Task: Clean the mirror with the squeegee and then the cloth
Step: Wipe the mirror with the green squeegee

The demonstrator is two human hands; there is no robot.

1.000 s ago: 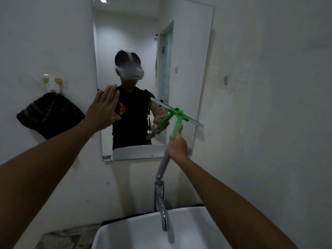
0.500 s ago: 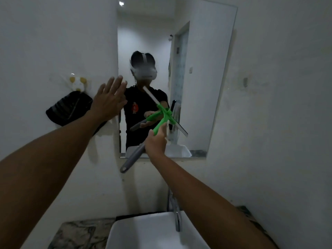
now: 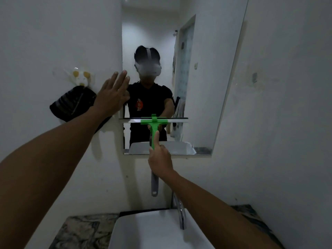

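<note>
A tall frameless mirror [image 3: 206, 72] hangs on the white wall above the sink. My right hand [image 3: 160, 161] is shut on the green squeegee [image 3: 154, 125], forefinger stretched along its handle; the grey handle end hangs below my fist. Its blade lies level against the lower part of the glass. My left hand [image 3: 111, 94] is open, fingers spread, flat at the mirror's left edge. A dark striped cloth [image 3: 71, 104] hangs on the wall to the left, below a small hook.
A white sink [image 3: 154, 230] with a chrome tap [image 3: 180, 212] stands below the mirror on a marbled counter [image 3: 80, 230]. A small pale hook ornament [image 3: 80, 76] is fixed on the left wall. The right wall stands close by.
The squeegee has turned from tilted to level and sits lower and further left on the glass. My left hand has shifted onto the mirror's left edge. The view has moved left.
</note>
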